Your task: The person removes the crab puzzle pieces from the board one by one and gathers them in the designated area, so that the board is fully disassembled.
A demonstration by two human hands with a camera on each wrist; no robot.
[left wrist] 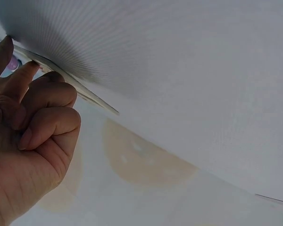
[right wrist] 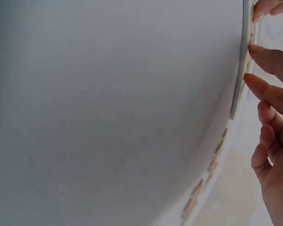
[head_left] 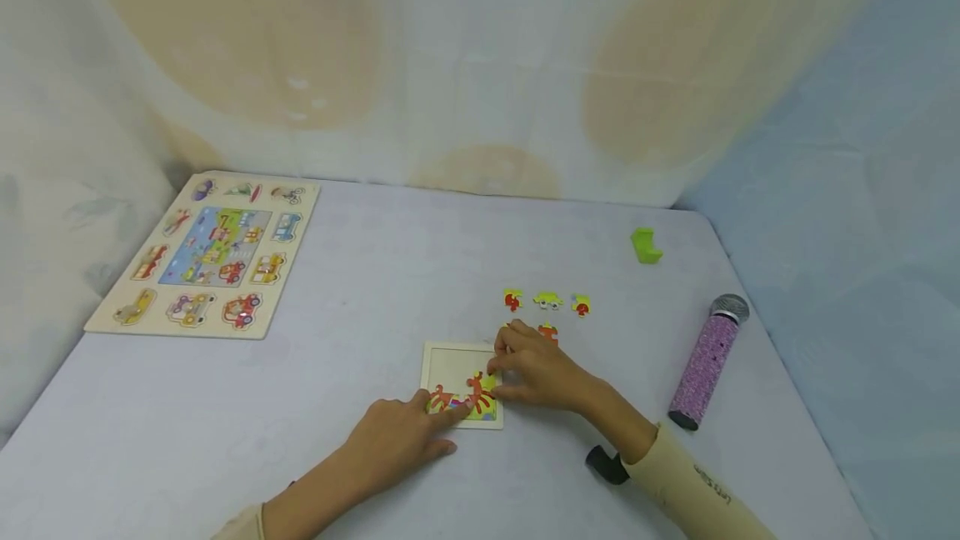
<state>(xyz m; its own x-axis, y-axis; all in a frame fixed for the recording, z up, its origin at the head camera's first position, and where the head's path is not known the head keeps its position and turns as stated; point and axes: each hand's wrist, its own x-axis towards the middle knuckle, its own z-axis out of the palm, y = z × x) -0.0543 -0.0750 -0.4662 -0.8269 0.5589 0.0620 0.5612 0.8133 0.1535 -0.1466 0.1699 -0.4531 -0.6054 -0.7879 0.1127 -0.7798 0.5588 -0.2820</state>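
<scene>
A small square wooden puzzle board [head_left: 461, 347] lies on the table, its lower part filled with red, yellow and green puzzle pieces [head_left: 442, 400]. My left hand [head_left: 393, 440] presses the pieces near the middle with a stretched index finger; its other fingers curl in, as the left wrist view shows. At the board's right edge my right hand [head_left: 543, 369] has thumb and index fingertips on either side of a yellow-green puzzle piece [head_left: 489, 382]. The right wrist view shows those fingertips [right wrist: 255, 49] right at the board's top surface. Part of the piece is hidden by the fingers.
Loose puzzle pieces [head_left: 547, 301] lie beyond the right hand, some partly covered by it. A large vehicle puzzle board [head_left: 255, 327] lies at the back left. At right are a purple glittery microphone [head_left: 703, 369], a green block [head_left: 645, 246] and a black object [head_left: 606, 465] beside the right sleeve.
</scene>
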